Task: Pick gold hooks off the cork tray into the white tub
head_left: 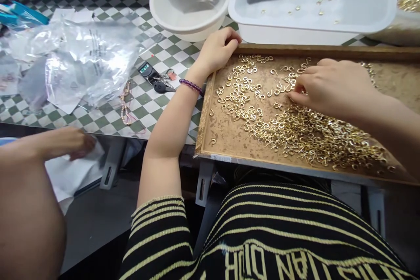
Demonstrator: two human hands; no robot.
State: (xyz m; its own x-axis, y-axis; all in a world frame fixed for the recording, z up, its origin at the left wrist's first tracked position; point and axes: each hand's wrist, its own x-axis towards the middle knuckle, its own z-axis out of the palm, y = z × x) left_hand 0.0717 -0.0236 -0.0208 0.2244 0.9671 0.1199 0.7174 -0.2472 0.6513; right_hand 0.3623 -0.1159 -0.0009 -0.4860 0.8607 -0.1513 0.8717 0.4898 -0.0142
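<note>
My left hand point(220, 49) is closed over the back left corner of a shallow wooden tray point(205, 113), its fingers curled by the rim. Small gold screw hooks point(295, 135) lie scattered in the tray, heaped most thickly toward its front right. Over the hooks, my right hand point(331, 85) reaches down from the right with thumb and fingers drawn together in a pinch. What sits between those fingertips, if anything, is too small and hidden to make out. Loose hooks surround the fingertips.
Behind the tray stand a white round basin point(190, 26) and a white rectangular tub point(311, 28) with several hooks inside. Clear plastic bags point(92, 61), keys point(160, 85) and a beaded strand point(125, 105) lie on the checkered table. Another person's hand point(70, 142) is at left.
</note>
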